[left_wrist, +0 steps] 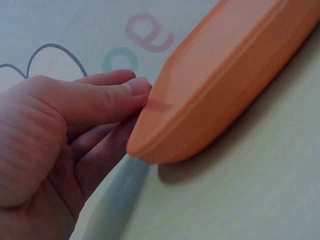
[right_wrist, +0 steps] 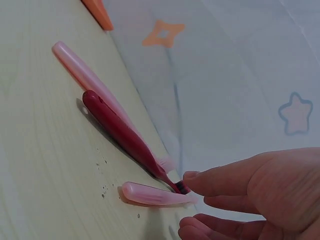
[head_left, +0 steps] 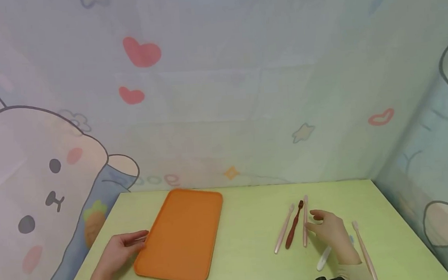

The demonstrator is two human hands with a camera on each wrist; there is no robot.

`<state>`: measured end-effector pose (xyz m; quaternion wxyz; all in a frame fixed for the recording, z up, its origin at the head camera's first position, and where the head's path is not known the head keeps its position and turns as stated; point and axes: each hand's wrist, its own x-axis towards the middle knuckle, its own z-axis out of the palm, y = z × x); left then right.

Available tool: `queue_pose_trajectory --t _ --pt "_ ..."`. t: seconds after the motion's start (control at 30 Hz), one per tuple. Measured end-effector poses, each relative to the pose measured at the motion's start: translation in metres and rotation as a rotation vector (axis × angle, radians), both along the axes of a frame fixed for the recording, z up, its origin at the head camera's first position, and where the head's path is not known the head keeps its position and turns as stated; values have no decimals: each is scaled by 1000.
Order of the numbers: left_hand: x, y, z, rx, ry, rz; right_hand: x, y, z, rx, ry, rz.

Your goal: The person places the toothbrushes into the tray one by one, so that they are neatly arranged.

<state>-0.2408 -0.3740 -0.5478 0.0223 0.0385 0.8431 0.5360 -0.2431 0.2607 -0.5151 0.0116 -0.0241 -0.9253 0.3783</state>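
Observation:
An orange tray (head_left: 180,237) lies at the left of the table. At its left rim my left hand (head_left: 117,251) pinches the edge, with the thumb on the rim in the left wrist view and the other fingertips partly hidden behind it. My right hand (head_left: 331,232) hovers with parted fingers beside a pink toothbrush (head_left: 305,223), holding nothing. Left of that one lie a dark red toothbrush (head_left: 294,226) and another pink toothbrush (head_left: 284,229). A white toothbrush (head_left: 323,258) is partly covered by my right wrist, and a pale pink toothbrush (head_left: 363,249) lies farther right.
The pale yellow table (head_left: 249,241) ends at a printed cloth backdrop (head_left: 223,127) at the back. Similar cloth hangs at the left and right sides. Small dark specks dot the tabletop near the toothbrushes in the right wrist view.

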Motion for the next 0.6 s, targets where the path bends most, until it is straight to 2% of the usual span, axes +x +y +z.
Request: queue_pose_trajectory --t 0.33,0.6 --pt "1 -1 -7 112 14 -180 -4 -3 -10 26 -50 3" --pt "-3 4 -2 141 21 -296 -11 -4 -15 48 -20 15"
